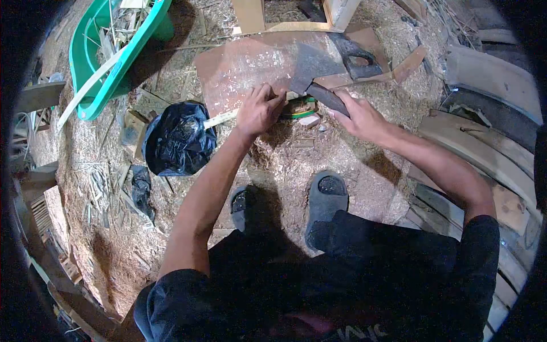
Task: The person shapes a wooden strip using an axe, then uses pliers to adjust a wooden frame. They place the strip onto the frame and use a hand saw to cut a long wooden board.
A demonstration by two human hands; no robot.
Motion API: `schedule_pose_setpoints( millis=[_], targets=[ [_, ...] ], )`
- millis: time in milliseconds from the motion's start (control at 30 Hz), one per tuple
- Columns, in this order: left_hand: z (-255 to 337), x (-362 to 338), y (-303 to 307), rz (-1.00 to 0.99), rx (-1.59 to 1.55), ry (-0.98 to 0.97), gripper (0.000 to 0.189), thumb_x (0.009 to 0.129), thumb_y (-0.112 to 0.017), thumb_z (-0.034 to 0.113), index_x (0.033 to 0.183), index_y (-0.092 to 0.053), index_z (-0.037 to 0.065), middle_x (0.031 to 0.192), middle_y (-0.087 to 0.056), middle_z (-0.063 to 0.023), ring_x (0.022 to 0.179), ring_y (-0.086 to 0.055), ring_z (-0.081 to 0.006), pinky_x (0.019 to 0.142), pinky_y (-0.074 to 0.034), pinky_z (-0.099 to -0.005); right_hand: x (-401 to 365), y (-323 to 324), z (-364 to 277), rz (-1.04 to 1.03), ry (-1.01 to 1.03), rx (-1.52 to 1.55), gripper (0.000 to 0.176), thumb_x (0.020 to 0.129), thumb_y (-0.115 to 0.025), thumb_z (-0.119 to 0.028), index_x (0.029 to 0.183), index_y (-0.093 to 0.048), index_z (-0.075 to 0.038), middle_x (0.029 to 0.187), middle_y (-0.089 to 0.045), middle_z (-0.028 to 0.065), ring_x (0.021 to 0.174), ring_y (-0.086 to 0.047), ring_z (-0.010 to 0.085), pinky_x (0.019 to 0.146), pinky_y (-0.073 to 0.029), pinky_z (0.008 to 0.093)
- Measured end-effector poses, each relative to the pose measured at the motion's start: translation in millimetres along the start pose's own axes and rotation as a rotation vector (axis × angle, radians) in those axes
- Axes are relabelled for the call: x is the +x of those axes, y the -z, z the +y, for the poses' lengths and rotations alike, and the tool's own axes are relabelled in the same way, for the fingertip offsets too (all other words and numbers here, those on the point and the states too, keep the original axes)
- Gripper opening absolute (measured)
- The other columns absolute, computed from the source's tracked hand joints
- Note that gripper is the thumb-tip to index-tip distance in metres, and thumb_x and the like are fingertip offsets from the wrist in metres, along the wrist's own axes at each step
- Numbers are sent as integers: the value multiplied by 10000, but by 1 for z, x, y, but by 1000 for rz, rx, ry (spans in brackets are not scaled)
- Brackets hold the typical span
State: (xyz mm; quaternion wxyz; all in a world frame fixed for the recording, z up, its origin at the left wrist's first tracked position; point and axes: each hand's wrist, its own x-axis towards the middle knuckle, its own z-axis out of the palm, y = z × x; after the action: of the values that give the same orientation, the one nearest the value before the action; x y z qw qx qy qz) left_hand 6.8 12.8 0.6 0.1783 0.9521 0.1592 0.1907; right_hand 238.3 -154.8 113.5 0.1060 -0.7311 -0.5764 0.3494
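Observation:
My left hand (262,109) is closed over a thin pale wood strip (222,118), which crosses the near edge of a worn, paint-spotted board (245,65). Fingers wrapped round its dark handle, my right hand (360,117) grips a cleaver-like tool (329,98). The tool's broad dark blade (313,64) reaches over the board, its lower edge right by the strip's right end. Beyond it lies a black grip with a finger hole (360,60), like a handsaw's. A small pale block (309,120) and a green-yellow curved piece (297,114) lie just below the board.
A black plastic-lined container (181,139) stands left of my hand. Farther left, a green tub (108,85) holds wood scraps. Planks (484,148) are stacked along the right. A wooden frame (296,26) stands beyond the board. Shavings cover the floor around my sandals (327,199).

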Motion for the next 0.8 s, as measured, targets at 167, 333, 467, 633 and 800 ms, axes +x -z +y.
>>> schedule_pose_setpoints(
  millis=[167,333,467,633,800],
  targets=[
    [-4,2,0,-5,-23,-30,320,902,-640,279,1185,-666,132,891,-523,-92,901,-536,-277,794,-466,-388,3,-5,3,46,65,-133,443,944,-614,-173,1312,-429,-11,931,-648,300,829,-661,467,703,-518,521],
    [-3,3,7,-39,-68,1,313,896,-642,272,1174,-676,131,904,-529,-93,916,-542,-281,799,-481,-393,4,4,-8,-27,3,-158,480,945,-617,-188,1350,-395,-58,943,-649,296,830,-648,487,710,-522,530],
    [-6,1,-1,-21,-51,-23,324,882,-644,260,1178,-677,132,910,-531,-93,921,-545,-282,800,-483,-397,5,-4,0,88,140,-184,492,947,-609,-182,1371,-373,-100,955,-652,296,806,-643,498,678,-527,540],
    [-8,3,-2,3,-56,-40,332,864,-642,232,1178,-687,132,931,-541,-98,935,-546,-286,821,-483,-398,7,5,-5,-15,97,-247,484,952,-606,-184,1368,-370,-110,931,-659,285,765,-651,490,645,-532,541],
    [-7,1,-1,-49,-51,-12,394,818,-658,215,1203,-679,135,971,-549,-114,968,-550,-296,854,-476,-395,14,6,-8,78,121,-177,467,971,-592,-208,1367,-371,-95,930,-665,277,751,-671,459,638,-534,543]
  ],
)
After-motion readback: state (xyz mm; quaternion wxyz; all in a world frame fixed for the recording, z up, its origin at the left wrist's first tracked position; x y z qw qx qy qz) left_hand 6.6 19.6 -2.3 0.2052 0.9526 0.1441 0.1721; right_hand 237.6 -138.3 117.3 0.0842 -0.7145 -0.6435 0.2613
